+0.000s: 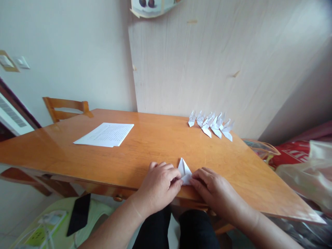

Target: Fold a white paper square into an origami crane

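Observation:
A small piece of folded white paper (184,170) lies at the front edge of the wooden table, its pointed tip facing away from me. My left hand (163,181) grips its lower left corner between thumb and fingers. On the opposite side, my right hand (211,186) pinches the lower right corner. A crease runs down from the tip, and part of the lower edge is hidden by my fingers. Farther off at the back right stand several folded paper figures (207,123) in a cluster, with upright points and flat tails.
A stack of printed paper sheets (105,135) rests on the left of the wooden table (155,138). Below the table's left front, a pale green stool (100,209) bears a black phone (79,213) and a power strip (43,228). Bags (308,169) are at the right; a chair (67,105) stands behind left.

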`<state>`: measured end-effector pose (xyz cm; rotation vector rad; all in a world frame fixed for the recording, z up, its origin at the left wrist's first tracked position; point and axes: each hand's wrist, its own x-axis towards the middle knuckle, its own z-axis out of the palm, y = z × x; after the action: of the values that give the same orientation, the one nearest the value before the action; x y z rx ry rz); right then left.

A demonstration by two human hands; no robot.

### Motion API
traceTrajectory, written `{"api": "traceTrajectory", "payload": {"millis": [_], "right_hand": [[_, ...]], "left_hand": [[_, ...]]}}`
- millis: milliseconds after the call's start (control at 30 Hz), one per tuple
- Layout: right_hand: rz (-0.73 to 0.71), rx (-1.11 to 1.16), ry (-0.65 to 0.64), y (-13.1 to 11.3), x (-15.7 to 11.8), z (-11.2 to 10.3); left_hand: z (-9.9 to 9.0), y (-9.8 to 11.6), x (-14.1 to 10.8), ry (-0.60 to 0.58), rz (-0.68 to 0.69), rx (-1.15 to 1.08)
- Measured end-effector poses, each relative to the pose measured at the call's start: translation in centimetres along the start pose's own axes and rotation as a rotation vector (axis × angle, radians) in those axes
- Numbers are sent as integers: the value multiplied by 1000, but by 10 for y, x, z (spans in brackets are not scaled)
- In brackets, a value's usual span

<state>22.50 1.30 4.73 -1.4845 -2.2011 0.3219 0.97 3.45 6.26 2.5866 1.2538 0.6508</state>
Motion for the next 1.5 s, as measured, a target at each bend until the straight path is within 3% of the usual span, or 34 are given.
{"api": "traceTrajectory", "payload": {"millis": [500, 1200, 1500], "right_hand": [[120, -73, -69, 0, 10, 2], [109, -146, -31, 1, 8, 10], [110, -137, -52, 6, 10, 10]], "left_hand": [[0, -6, 7, -56, -97, -132], [-3, -1, 5, -164, -49, -39], [-1, 0, 9, -138, -83, -51]]}}
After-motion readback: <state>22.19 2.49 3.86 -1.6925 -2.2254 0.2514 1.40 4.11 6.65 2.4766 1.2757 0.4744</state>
